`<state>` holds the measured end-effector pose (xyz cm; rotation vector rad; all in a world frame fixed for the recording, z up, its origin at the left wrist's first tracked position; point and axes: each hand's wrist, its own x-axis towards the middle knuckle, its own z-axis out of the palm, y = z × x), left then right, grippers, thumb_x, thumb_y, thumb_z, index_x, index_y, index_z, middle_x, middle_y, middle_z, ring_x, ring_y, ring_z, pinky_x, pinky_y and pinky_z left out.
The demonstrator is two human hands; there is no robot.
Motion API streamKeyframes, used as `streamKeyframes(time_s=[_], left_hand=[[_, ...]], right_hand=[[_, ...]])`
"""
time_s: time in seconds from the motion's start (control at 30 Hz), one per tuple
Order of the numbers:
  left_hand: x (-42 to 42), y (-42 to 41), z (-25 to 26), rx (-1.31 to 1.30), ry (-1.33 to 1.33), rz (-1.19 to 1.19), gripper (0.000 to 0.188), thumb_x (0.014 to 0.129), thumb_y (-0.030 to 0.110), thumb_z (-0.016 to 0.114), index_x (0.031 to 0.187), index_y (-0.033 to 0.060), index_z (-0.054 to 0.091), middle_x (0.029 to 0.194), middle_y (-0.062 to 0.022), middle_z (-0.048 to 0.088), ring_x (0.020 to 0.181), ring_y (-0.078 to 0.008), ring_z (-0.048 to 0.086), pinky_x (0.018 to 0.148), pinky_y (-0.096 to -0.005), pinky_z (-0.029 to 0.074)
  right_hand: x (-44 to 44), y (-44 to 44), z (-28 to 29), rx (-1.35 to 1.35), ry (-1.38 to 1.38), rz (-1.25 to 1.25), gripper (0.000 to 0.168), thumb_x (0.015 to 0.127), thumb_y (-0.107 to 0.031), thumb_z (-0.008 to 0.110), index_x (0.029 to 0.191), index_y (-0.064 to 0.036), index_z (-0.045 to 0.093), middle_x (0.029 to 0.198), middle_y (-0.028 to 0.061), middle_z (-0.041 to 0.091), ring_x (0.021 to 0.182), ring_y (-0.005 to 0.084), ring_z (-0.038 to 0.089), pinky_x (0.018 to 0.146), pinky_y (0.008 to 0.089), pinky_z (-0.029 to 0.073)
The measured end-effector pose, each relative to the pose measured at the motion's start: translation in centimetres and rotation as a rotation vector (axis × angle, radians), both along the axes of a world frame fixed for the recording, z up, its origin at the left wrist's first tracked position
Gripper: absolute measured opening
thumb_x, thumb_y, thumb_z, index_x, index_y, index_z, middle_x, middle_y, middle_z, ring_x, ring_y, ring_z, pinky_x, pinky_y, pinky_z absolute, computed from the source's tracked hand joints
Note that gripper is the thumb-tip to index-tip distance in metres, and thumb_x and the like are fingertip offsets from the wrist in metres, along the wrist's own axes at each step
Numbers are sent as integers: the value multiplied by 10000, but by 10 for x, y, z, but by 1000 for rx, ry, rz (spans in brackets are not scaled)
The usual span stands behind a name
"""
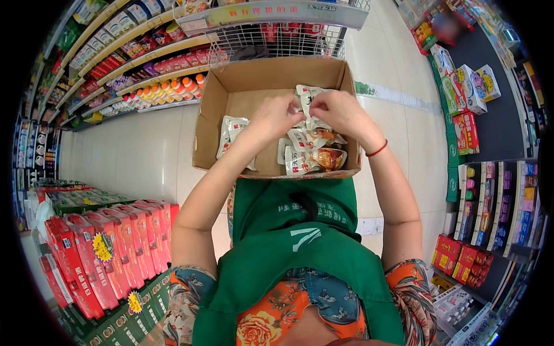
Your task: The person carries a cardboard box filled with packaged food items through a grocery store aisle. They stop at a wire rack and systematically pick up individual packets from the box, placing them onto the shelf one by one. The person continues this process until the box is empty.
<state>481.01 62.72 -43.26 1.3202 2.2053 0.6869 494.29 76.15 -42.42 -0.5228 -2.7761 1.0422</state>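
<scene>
Before me is an open cardboard box [242, 101] holding several sealed white food packets with clear windows. My right hand [339, 113] has its fingertips pinched against the upper packet [309, 91] on the box's right side. Close beside it, my left hand [277, 114] has its thumb and fingers at the same packet's left edge; whether they grip it is unclear. Below them lie a middle packet [305, 139] and a lower packet [318, 160] with brown food showing. Another packet [231, 129] rests at the box's left side, partly covered by my left forearm.
A wire basket rack [281, 41] stands right behind the box. Stocked shelves [143, 80] curve along the left. Red gift cartons [112, 255] are stacked at the lower left. On the right are a dark counter [484, 125] with boxed goods and a small-goods rack [497, 207].
</scene>
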Motion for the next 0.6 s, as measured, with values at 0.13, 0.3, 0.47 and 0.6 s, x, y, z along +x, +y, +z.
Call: streamKeyframes(time_s=[0.13,0.3,0.47,0.6], left_hand=[[9,-16,-34,-191,20,28,508,711,327,761,1056,1,576,893,-137,676,885,-265,649,769,-379,504],[12,-22,-57,-78,29,58,702,641,274,805,1227,44,495,1091,-171,602,907,-276,634,798,-373,507],[7,-24,-61,-126,-221,93,885,562,196,832,1324,45,408,1221,-207,509,1030,-306,586,871,-367,496],[8,-26,-59,-70,-514,204,933,594,109,827,1387,84,336,1264,-194,458,971,-231,603,832,-344,505]], right_hand=[[5,-9,-31,37,-198,79,142,745,-142,611,802,-26,670,806,160,660,828,327,629,759,420,498],[8,-15,-54,96,-176,129,166,712,-107,622,853,-29,662,877,162,656,895,327,615,806,418,491],[15,-18,-60,112,-78,146,199,702,-83,623,887,-19,655,913,185,631,898,344,602,825,419,484],[18,-20,-56,93,-88,129,225,700,-76,620,916,-20,654,940,204,616,895,351,601,829,415,483]])
